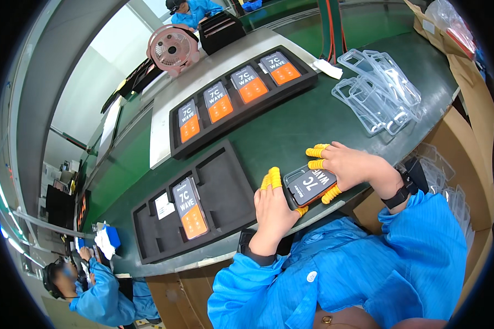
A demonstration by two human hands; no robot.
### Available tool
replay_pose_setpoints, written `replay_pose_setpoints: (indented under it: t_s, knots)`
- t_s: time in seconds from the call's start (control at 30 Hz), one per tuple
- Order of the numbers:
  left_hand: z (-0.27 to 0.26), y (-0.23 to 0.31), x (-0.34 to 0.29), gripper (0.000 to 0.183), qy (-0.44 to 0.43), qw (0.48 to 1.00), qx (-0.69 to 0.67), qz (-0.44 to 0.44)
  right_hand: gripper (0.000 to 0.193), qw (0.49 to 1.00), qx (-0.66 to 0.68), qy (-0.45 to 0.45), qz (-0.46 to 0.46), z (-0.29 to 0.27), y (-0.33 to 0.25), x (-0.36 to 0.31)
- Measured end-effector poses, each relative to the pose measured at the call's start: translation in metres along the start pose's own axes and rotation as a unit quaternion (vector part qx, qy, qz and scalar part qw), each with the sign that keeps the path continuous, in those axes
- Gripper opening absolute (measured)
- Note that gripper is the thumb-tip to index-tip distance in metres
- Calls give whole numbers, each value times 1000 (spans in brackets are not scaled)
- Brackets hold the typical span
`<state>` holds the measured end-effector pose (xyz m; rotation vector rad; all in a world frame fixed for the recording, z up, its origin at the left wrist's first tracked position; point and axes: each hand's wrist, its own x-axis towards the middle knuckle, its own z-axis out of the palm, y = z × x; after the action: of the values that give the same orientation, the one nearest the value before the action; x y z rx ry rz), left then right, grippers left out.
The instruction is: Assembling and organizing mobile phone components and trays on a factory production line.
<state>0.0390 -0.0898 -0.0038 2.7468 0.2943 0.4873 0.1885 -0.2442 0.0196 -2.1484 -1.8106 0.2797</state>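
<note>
A phone (311, 186) with a dark grey and orange printed face lies near the table's front edge, a clear plastic piece (295, 176) showing along its far left edge. My right hand (348, 165) spans its right end, fingers over the far side and thumb at the near side. Beside the left end is my left hand (273, 211), its fingers stretched out and its thumb by the near corner. Yellow finger cots cover fingertips on both hands. Left of them, a black foam tray (225, 181) carries another such phone (190, 208) and a white label (164, 205).
Farther back, a second black tray (217, 134) holds several similar phones. Clear plastic cases (379, 90) are piled at the right. A pink fan (173, 48) stands beyond. Cardboard boxes (472, 159) flank the right side. Co-workers in blue sit at far left (101, 290) and far back (195, 12).
</note>
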Motion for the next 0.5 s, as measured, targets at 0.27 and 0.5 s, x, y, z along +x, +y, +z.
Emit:
replay_pose_setpoints:
  t_s: [0.27, 0.5]
  knots:
    - [-12, 8, 0, 82, 0, 986, -162, -45, 101, 993, 45, 104, 29, 15, 8, -8]
    - [-25, -2, -12, 104, 125, 967, -207, 76, 107, 979, 163, 115, -44, 9, -5, 7]
